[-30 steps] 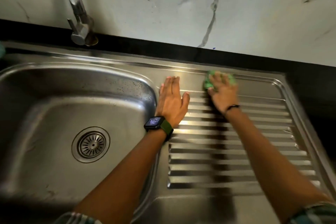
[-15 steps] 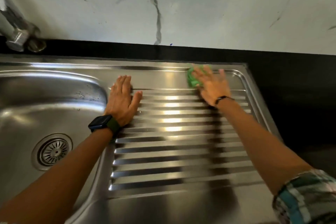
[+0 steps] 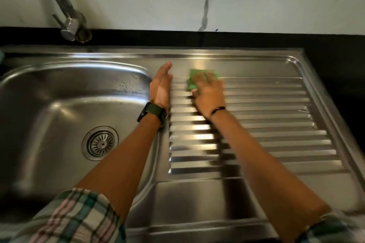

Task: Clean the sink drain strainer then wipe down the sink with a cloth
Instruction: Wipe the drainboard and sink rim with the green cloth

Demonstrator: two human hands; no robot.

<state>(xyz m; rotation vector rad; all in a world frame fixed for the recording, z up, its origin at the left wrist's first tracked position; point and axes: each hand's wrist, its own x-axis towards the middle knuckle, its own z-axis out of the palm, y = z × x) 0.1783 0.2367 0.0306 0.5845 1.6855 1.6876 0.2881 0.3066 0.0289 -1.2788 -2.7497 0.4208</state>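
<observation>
- While the right hand presses flat near the middle of the frame, the green cloth lies under its fingers, which are spread over it and hold it down against the drainboard; green shows past the fingertips toward the top and at the left edge of the hand.
- The cloth sits at the upper left corner of the ribbed part of the drainboard, just right of the left hand.
- The left hand stands on its edge, fingers straight and together, holding nothing, on the flat strip between the basin and the ribs; the two hands are just beside each other, not touching.
- The drain strainer sits in its hole in the basin floor, left of centre and lower than the hands, well apart from the cloth.
- Against half a second ago, the cloth and right hand have come left along the top of the drainboard, from near its upper right corner to close by the left hand.
- The left hand then lay palm down and flat; now it is turned onto its side.
- The view has swung left as well: the strainer and the tap are now farther into the frame.
- Counted: two hands, one cloth, one strainer, one basin, one drainboard, one tap at upper left, one dark watch on the left wrist, one thin black band on the right wrist, two checked sleeves at the bottom corners.
- The right hand and cloth are blurred.
- The dark bench borders the sink at top and right.
</observation>
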